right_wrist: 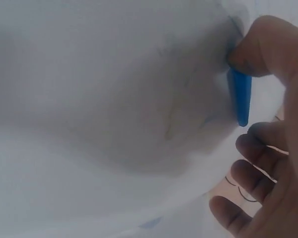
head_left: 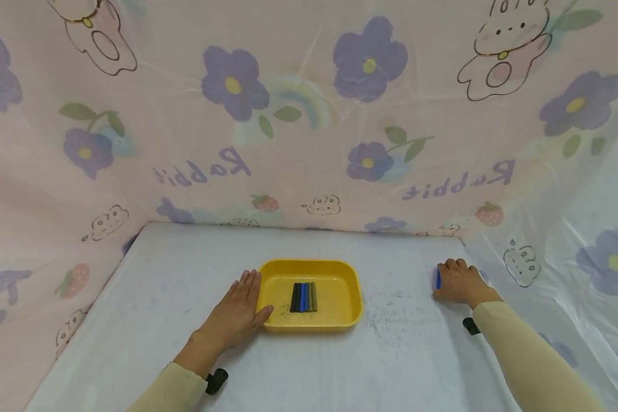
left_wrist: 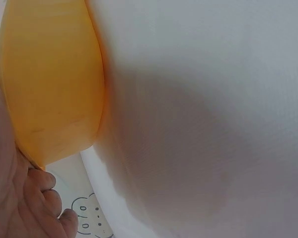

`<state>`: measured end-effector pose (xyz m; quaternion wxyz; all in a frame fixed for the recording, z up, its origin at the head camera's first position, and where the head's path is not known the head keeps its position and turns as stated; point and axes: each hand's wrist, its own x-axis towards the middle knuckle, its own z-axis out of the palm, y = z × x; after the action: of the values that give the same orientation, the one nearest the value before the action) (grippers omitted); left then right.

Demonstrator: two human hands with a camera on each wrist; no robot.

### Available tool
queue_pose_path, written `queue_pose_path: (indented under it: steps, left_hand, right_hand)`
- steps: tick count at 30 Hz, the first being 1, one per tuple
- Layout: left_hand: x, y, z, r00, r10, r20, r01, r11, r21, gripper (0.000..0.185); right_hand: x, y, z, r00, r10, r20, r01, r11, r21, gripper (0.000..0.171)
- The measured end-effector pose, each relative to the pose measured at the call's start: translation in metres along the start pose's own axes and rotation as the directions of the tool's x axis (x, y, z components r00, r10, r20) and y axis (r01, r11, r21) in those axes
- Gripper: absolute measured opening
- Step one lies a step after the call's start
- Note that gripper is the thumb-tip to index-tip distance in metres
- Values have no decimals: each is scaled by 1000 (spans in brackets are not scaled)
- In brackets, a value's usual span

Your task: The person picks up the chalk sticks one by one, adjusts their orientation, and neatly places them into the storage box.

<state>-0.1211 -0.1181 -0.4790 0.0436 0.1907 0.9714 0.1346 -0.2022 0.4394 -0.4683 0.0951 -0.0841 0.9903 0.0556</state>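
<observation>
My left hand [head_left: 239, 312] lies flat along the left side of a yellow tray [head_left: 309, 329], fingers straight and thumb over its near left corner. The left wrist view shows that hand's fingers [left_wrist: 42, 198] by the rim of the tray's outer wall [left_wrist: 52, 74]. A row of several short sticks [head_left: 304, 297], black, blue and olive, lies side by side inside the tray. Far to the right, my right hand [head_left: 460, 282] pinches a blue stick [right_wrist: 242, 96] close over the white surface. The thumb is at one end and the fingertips near the other.
A white-covered table [head_left: 401, 366] carries dark smudges right of the tray. Printed fabric [head_left: 298, 143] with flowers and rabbits hangs behind and at both sides, close to my right hand. Black wrist straps [head_left: 217, 381] show below each sleeve.
</observation>
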Motion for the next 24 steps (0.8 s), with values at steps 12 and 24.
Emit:
queue_pose_path:
  steps: [12, 24]
  left_hand:
    - [1, 1, -1, 1000, -1, 9, 1, 1000, 21, 87]
    - [-1, 4, -4, 1000, 4, -21, -4, 1000, 12, 86]
  right_hand:
    - [5, 3, 0, 999, 22, 24, -22, 1000, 8, 79]
    - [9, -57, -26, 979, -111, -171, 101, 993, -66, 70]
